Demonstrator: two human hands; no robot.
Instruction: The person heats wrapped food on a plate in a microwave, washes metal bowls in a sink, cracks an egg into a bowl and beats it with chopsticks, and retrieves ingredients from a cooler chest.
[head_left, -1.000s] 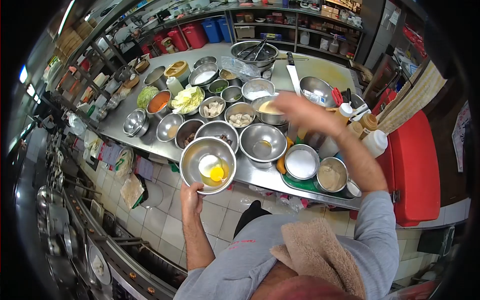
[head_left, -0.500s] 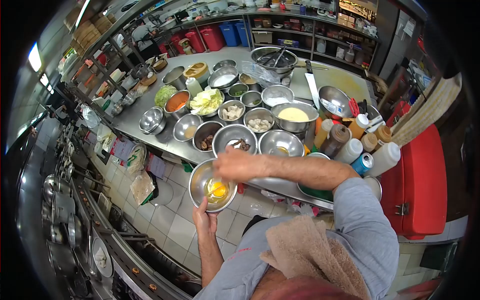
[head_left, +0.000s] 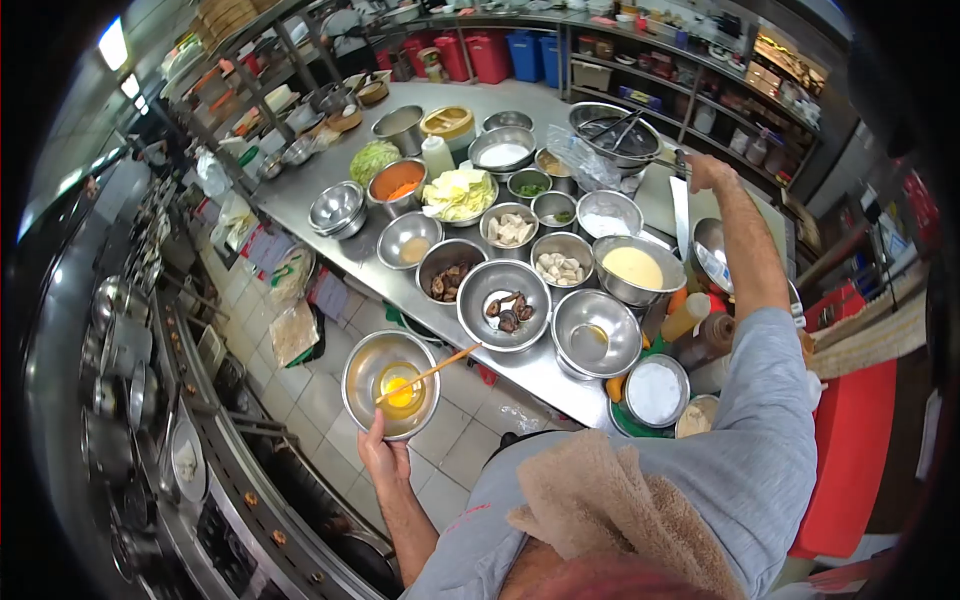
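Fingers of the left hand point(head_left: 384, 460) clasp the near rim of a steel bowl point(head_left: 359, 382), just off the table's point(head_left: 290, 200) edge, chopsticks point(head_left: 445, 362) slanting over its egg point(head_left: 401, 392). Beside the knife's point(head_left: 682, 215) handle, I can't tell whether the right hand point(head_left: 710, 172) grips anything.

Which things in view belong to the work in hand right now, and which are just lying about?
In the work:
metal bowl holding egg, in the left hand
chopsticks, leaning in that bowl
knife, beside the right hand; contact unclear

Apparently lying about:
green cabbage head
white squeeze bottle
clear plastic bag
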